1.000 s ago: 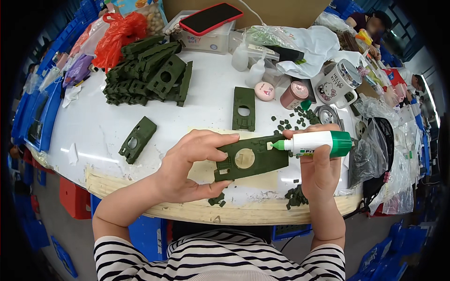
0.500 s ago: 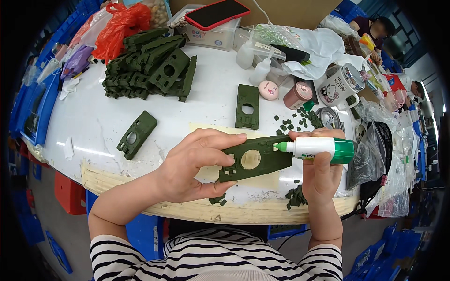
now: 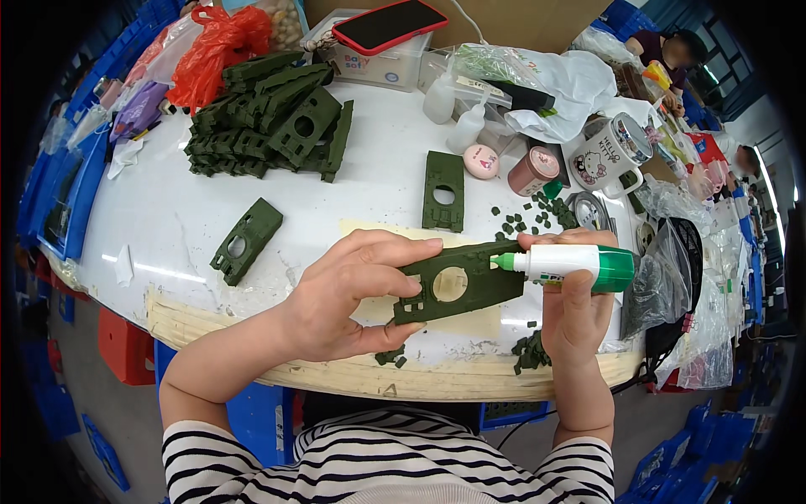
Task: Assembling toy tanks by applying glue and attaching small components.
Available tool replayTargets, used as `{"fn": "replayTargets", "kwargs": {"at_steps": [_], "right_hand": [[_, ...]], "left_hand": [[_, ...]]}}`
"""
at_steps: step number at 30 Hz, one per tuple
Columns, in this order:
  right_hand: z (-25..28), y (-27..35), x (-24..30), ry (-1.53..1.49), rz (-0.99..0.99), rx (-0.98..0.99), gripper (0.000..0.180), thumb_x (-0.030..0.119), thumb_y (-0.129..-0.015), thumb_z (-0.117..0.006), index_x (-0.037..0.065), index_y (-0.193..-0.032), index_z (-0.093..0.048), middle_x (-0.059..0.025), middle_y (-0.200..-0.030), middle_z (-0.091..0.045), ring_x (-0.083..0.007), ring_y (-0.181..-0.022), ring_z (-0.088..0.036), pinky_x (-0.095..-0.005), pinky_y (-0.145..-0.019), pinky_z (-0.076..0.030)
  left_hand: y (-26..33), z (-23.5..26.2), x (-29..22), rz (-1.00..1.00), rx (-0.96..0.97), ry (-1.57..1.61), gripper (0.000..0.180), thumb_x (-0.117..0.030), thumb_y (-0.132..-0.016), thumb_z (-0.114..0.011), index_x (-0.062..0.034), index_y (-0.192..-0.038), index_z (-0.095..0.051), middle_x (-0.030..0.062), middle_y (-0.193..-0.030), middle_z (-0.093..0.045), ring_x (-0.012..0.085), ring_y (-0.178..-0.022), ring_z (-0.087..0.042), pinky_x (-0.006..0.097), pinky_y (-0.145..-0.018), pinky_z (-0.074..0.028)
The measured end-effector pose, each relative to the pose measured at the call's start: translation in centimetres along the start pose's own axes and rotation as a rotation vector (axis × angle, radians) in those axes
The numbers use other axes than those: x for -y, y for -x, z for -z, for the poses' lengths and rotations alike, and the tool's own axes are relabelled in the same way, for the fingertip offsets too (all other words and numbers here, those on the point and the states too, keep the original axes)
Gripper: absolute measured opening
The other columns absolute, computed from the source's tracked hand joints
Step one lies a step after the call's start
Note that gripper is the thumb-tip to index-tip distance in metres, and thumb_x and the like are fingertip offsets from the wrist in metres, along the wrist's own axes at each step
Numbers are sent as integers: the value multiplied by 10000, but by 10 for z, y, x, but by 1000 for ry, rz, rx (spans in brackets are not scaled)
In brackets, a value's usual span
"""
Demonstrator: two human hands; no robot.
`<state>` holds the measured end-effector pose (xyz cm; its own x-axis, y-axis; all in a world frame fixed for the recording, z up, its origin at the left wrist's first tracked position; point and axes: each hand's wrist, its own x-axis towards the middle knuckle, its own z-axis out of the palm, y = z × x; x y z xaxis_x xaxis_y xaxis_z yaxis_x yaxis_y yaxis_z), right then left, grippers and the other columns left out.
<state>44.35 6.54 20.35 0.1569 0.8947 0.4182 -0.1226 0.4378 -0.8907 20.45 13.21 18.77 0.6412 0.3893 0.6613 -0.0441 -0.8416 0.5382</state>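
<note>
My left hand (image 3: 348,290) grips the left end of a dark green plastic model hull (image 3: 491,281) with a round hole through it. The hull is tilted above the table. My right hand (image 3: 578,315) holds a white and green glue bottle (image 3: 567,265) sideways, its green tip pointing left and meeting the hull's right part. Whether glue is coming out is too small to tell. Another green hull (image 3: 443,172) lies beyond my hands, and one more hull (image 3: 247,241) rests to the left. Small green pieces (image 3: 531,351) are heaped near the table's front edge.
Stacked green hulls (image 3: 269,118) fill the back left, beside a red plastic bag (image 3: 218,50). Squeeze bottles (image 3: 466,128), a pink jar (image 3: 534,171) and a white mug (image 3: 600,160) stand at the back right. A phone (image 3: 390,25) lies on a clear box. Another person (image 3: 663,55) sits at far right.
Almost nothing differs. Both hands, the hull and the glue bottle stay in nearly the same place, with the bottle's tip still at the hull.
</note>
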Motion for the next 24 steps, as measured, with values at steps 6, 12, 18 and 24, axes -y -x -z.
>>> {"fn": "replayTargets", "kwargs": {"at_steps": [6, 12, 18, 24], "right_hand": [[0, -1, 0, 22, 15, 5, 372, 273, -865, -619, -4, -1046, -449, -180, -940, -601, -276, -936, -617, -391, -820, -504], [0, 0, -1, 33, 12, 0, 375, 285, -866, -615, -2, -1043, -453, -182, -936, -606, -277, -927, -620, -388, -810, -505], [0, -1, -3, -58, 14, -15, 367, 289, -870, -606, -1, -1035, -454, -176, -929, -611, -279, -931, -618, -401, -825, -496], [-1, -2, -2, -48, 15, 1, 337, 261, -875, -599, -2, -1028, -454, -176, -921, -614, -277, -935, -617, -411, -842, -484]], "left_hand": [[0, 0, 0, 0, 1, -5, 543, -96, -674, -784, -121, -1058, -400, 245, -1193, -541, 324, -980, -571, 393, -819, -438], [1, 0, 1, -3, -1, 2, 544, -101, -674, -785, -120, -1058, -400, 246, -1190, -542, 327, -980, -571, 399, -821, -436], [1, 0, 2, 11, -3, 37, 539, -105, -690, -775, -116, -1066, -389, 251, -1191, -538, 318, -986, -560, 398, -833, -426], [2, -2, 2, 45, -76, 137, 503, -68, -672, -776, -95, -1065, -463, 194, -1217, -539, 322, -1034, -539, 392, -851, -435]]}}
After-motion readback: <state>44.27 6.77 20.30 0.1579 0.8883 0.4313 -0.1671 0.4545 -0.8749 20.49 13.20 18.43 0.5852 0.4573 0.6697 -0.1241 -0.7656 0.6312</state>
